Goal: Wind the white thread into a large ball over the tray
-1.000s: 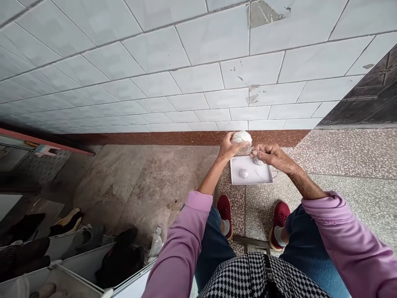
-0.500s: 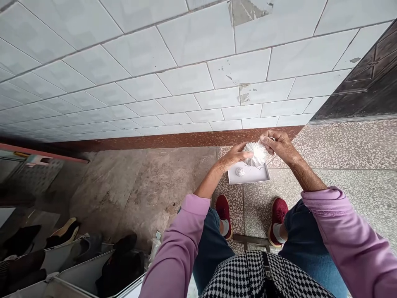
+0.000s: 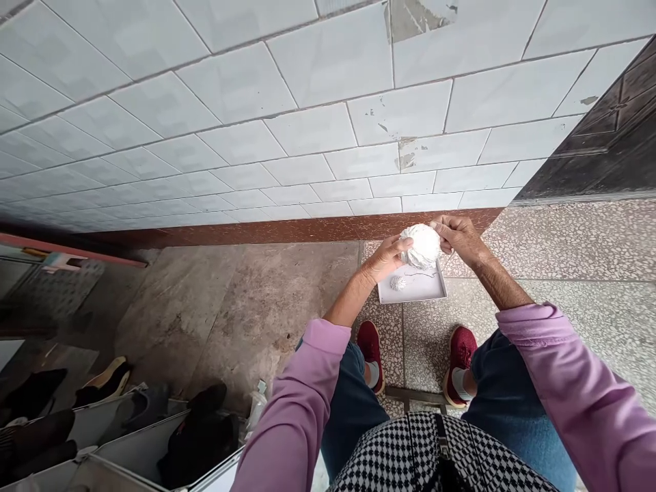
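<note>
We grasped the round white yarn ball [image 3: 423, 247] in our left hand [image 3: 385, 260] | ball sat over the tray [image 3: 413, 298], just left of our right hand [image 3: 460, 240] | right pinched closed, on what we couldn't tell

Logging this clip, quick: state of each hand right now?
Left hand: holding the white ball.
Right hand: closed beside it; contents can't be told.

Soft light on the tiled wall [image 3: 312, 75], dim lower left, edges stretched
</note>
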Demonstrator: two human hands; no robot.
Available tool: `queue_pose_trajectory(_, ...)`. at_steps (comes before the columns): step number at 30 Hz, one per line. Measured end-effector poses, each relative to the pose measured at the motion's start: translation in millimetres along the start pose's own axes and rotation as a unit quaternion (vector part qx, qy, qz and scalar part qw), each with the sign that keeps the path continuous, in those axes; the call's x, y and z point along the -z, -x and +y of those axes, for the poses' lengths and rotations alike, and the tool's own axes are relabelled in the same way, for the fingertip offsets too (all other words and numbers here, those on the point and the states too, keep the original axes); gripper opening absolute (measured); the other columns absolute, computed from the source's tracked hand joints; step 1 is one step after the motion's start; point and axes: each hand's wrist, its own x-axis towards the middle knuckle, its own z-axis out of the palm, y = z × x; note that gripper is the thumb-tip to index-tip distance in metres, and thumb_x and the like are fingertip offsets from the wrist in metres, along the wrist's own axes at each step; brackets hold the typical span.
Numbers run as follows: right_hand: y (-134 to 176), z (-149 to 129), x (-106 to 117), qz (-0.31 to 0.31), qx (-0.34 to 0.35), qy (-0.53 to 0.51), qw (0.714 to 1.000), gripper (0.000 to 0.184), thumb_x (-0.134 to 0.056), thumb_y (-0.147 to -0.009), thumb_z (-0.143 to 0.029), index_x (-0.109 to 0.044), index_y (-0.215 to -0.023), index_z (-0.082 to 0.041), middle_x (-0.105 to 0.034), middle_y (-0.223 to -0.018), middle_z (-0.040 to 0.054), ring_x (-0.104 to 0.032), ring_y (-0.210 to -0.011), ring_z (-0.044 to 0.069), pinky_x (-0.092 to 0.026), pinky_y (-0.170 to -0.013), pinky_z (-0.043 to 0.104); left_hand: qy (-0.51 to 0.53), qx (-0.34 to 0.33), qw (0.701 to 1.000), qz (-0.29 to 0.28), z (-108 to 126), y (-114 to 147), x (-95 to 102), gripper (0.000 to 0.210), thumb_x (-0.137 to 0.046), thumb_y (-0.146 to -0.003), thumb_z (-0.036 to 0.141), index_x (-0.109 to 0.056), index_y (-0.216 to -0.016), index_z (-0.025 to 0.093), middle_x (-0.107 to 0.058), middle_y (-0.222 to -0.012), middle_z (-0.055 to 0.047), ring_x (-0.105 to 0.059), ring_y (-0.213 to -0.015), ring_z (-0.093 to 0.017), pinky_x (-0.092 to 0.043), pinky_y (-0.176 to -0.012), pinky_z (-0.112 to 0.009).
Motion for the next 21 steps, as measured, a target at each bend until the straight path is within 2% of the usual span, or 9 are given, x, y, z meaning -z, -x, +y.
queue_pose_trajectory(3,-4.0,9.3,-7.9,-0.006,0.001,0.043,0.999,0.058,-0.082,-0.088,-0.075,-0.056,-0.072,-0.025,-0.046,-0.055,-0.0065,-0.034,-0.046,0.010,-0.028,-0.045,0.029,0.055,-0.019,0.998,0.015,6.2,2.0,1.0,0.086,-0.099,-0.059,0.073,-0.075,-0.120,0.017,-0.080,-0.129,-0.022,-0.065,-0.144,-0.044,-0.057,-0.116,-0.056)
queue_pose_trajectory(6,-4.2,16.5,-21.3,-0.007,0.044,0.143,0.989,0.056,-0.072,-0.094,-0.068,-0.049,-0.065,-0.026,-0.048,-0.057,-0.0035,-0.039,-0.053,0.012,-0.031,-0.053,0.030,0.099,-0.045,0.993,0.056,12.0,2.7,3.3,0.080,-0.097,-0.063,0.068,-0.074,-0.123,0.020,-0.077,-0.141,-0.019,-0.059,-0.153,-0.042,-0.057,-0.119,-0.055)
queue_pose_trajectory(8,-0.8,19.5,-32.0,-0.017,0.068,0.202,0.977,0.050,-0.066,-0.097,-0.060,-0.050,-0.065,-0.025,-0.052,-0.059,-0.0014,-0.045,-0.058,0.015,-0.035,-0.060,0.032,0.111,-0.065,0.987,0.092,14.0,1.6,6.8,0.074,-0.097,-0.064,0.065,-0.075,-0.120,0.021,-0.078,-0.141,-0.017,-0.061,-0.152,-0.041,-0.058,-0.116,-0.052)
queue_pose_trajectory(11,8.8,20.6,-47.4,-0.075,0.066,0.236,0.967,0.037,-0.059,-0.101,-0.049,-0.061,-0.074,-0.023,-0.056,-0.062,-0.0008,-0.050,-0.063,0.017,-0.038,-0.066,0.033,0.101,-0.094,0.978,0.155,13.2,-2.5,15.0,0.070,-0.098,-0.062,0.063,-0.075,-0.112,0.020,-0.081,-0.130,-0.014,-0.068,-0.140,-0.037,-0.060,-0.107,-0.045)
queue_pose_trajectory(14,18.5,16.0,-56.7,-0.135,0.061,0.230,0.962,0.036,-0.058,-0.104,-0.048,-0.067,-0.080,-0.022,-0.055,-0.064,-0.0016,-0.050,-0.064,0.017,-0.038,-0.067,0.033,0.032,-0.101,0.967,0.233,9.2,-8.0,23.3,0.071,-0.101,-0.058,0.059,-0.071,-0.109,0.020,-0.080,-0.118,-0.010,-0.074,-0.121,-0.029,-0.059,-0.097,-0.038)
queue_pose_trajectory(17,23.1,5.8,-57.1,-0.167,0.064,0.193,0.965,0.044,-0.059,-0.106,-0.057,-0.070,-0.083,-0.021,-0.052,-0.064,-0.0028,-0.046,-0.061,0.016,-0.037,-0.065,0.033,-0.082,-0.111,0.946,0.295,4.7,-12.9,29.3,0.074,-0.103,-0.052,0.048,-0.068,-0.112,0.021,-0.078,-0.113,-0.007,-0.074,-0.107,-0.024,-0.056,-0.093,-0.034)
queue_pose_trajectory(21,20.6,-9.2,-45.2,-0.141,0.067,0.147,0.977,0.056,-0.063,-0.105,-0.073,-0.073,-0.087,-0.021,-0.050,-0.065,-0.0037,-0.043,-0.060,0.014,-0.035,-0.061,0.032,-0.195,-0.105,0.928,0.298,0.4,-16.3,34.0,0.074,-0.104,-0.053,0.044,-0.066,-0.112,0.022,-0.077,-0.112,-0.006,-0.071,-0.107,-0.025,-0.054,-0.096,-0.036)
